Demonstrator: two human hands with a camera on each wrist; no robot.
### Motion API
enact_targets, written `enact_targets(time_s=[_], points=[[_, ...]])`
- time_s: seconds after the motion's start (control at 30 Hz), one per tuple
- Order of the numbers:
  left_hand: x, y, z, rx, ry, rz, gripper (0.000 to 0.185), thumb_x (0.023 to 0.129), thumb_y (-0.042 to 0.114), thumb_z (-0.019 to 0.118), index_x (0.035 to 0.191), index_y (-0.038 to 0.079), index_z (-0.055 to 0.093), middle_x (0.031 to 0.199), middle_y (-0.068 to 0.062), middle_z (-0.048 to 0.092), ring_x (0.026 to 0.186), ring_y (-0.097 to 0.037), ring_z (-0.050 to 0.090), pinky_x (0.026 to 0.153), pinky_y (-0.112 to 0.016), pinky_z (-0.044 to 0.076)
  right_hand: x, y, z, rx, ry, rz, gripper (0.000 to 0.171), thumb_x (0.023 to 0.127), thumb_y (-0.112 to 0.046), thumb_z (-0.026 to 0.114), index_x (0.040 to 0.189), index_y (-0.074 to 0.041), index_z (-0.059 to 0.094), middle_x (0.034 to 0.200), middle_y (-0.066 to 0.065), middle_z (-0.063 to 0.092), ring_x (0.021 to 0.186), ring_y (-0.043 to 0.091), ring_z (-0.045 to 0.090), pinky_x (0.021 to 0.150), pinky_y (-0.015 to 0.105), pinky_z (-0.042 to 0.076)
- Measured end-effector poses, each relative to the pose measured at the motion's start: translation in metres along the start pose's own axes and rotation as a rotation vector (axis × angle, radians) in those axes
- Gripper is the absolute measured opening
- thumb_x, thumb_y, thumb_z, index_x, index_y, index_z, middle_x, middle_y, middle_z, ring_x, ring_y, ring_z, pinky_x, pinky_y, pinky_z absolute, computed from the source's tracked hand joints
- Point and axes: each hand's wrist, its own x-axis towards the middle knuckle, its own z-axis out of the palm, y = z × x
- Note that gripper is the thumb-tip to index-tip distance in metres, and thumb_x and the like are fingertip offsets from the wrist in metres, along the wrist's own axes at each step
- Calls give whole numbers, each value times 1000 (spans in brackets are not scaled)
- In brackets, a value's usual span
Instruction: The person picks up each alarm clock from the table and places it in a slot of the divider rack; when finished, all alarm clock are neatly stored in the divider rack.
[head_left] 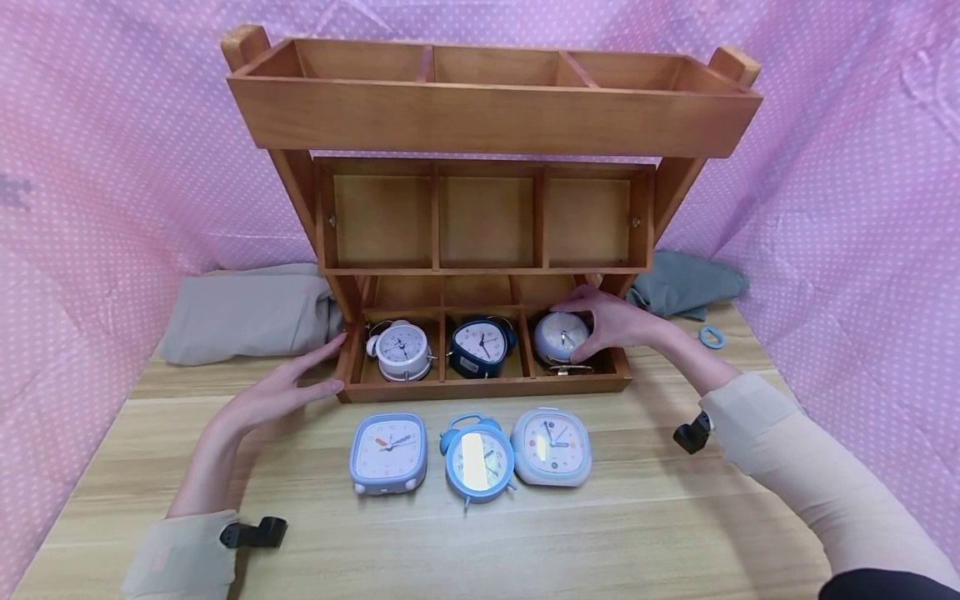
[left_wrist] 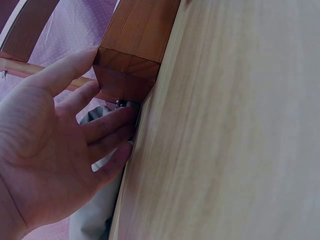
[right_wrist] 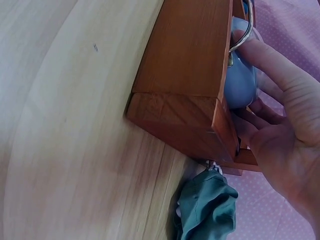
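My right hand (head_left: 609, 321) reaches into the bottom tier's right compartment and grips a round pale blue alarm clock (head_left: 561, 335), thumb on one side and fingers on the other. In the right wrist view the clock's blue side (right_wrist: 239, 82) and metal handle (right_wrist: 245, 35) show past the tier's front board. My left hand (head_left: 281, 392) touches the left end of the wooden tiered rack (head_left: 487, 387), fingers extended at its front corner. Beside the gripped clock, a dark blue alarm clock (head_left: 480, 346) sits in the middle compartment and a white alarm clock (head_left: 402, 350) in the left one.
On the table before the rack stand a square periwinkle clock (head_left: 388, 454), a blue twin-bell clock (head_left: 480, 429) and a pale blue rounded clock (head_left: 552, 447). Grey cloth (head_left: 247, 312) lies left of the rack, green cloth (head_left: 686, 283) right, near a blue ring (head_left: 711, 337). Upper tiers (head_left: 487, 117) overhang the bottom one.
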Motion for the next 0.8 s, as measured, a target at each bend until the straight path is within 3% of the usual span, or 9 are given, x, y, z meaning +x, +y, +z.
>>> enact_targets(time_s=[0.37, 0.8], points=[[0, -1, 1, -11, -1, -9, 74, 102, 49, 58, 164, 44, 16, 173, -16, 15, 157, -51, 15, 117, -79, 20, -1, -4, -1, 43, -51, 11, 75, 75, -30, 92, 141, -9, 63, 145, 25, 46, 128, 38, 48, 109, 60, 47], [-2, 3, 0, -14, -6, -13, 76, 102, 47, 60, 164, 42, 15, 173, -19, 15, 156, -53, 15, 115, -81, 21, 0, -4, 0, 0, -61, -12, 77, 76, -31, 92, 143, -7, 62, 141, 23, 52, 124, 35, 52, 106, 55, 49]])
